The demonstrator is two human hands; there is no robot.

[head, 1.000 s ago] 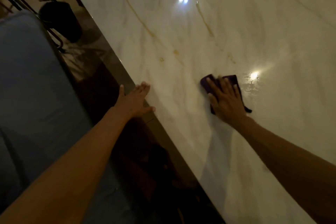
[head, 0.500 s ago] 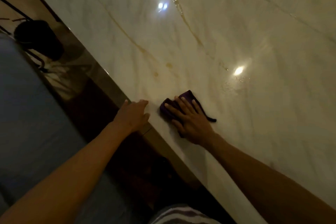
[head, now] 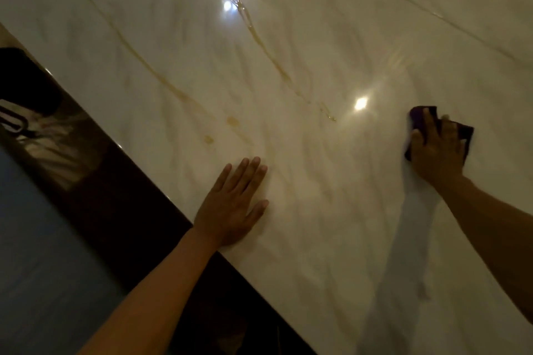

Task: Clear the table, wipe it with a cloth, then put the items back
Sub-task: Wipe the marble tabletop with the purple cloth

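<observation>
While the table (head: 288, 37) lies cleared | right hand (head: 437, 150) presses cloth (head: 418, 117), mid-wipe | left hand (head: 230, 204) flat, holding nothing | items not back yet

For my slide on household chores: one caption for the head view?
Right hand presses a purple cloth on the marble table; left hand lies flat.

Dark round object (head: 20, 78) at far left (blurred), blue surface (head: 43, 253) below it

No text, label or number can be read anywhere.
</observation>
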